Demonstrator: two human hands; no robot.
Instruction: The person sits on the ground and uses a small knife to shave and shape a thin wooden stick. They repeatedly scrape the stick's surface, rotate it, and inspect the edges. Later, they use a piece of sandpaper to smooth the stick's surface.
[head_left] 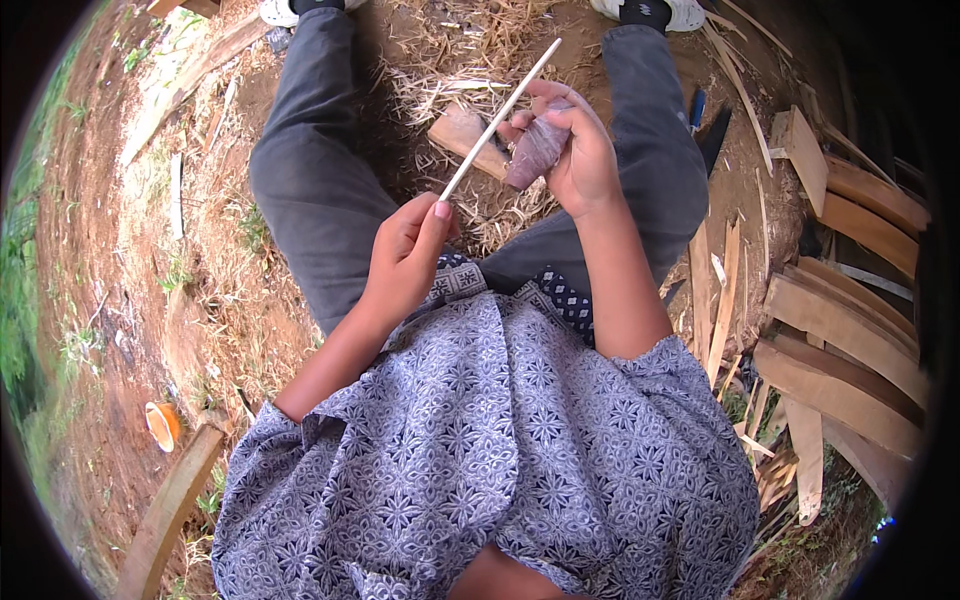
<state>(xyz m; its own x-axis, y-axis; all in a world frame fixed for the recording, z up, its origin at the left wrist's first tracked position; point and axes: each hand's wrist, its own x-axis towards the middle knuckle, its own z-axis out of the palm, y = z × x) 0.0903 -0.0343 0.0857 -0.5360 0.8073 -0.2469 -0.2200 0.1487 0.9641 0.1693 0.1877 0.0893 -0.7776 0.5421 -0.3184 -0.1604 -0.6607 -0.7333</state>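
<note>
I sit on the ground with my legs in grey trousers spread apart. My left hand (408, 255) pinches the near end of a thin pale wooden stick (500, 118), which slants up and away to the right. My right hand (575, 150) holds a folded piece of purplish-grey sandpaper or cloth (535, 152) pressed against the middle of the stick. Below the hands lie wood shavings and straw (500, 215) on the soil, along with a short block of wood (462, 135).
Curved wooden slats (845, 330) are stacked at the right, with thin offcuts (722, 300) beside my right leg. A dark-handled tool (712, 135) lies on the ground by my right knee. An orange cup (161, 424) and a plank (170, 505) sit at the lower left.
</note>
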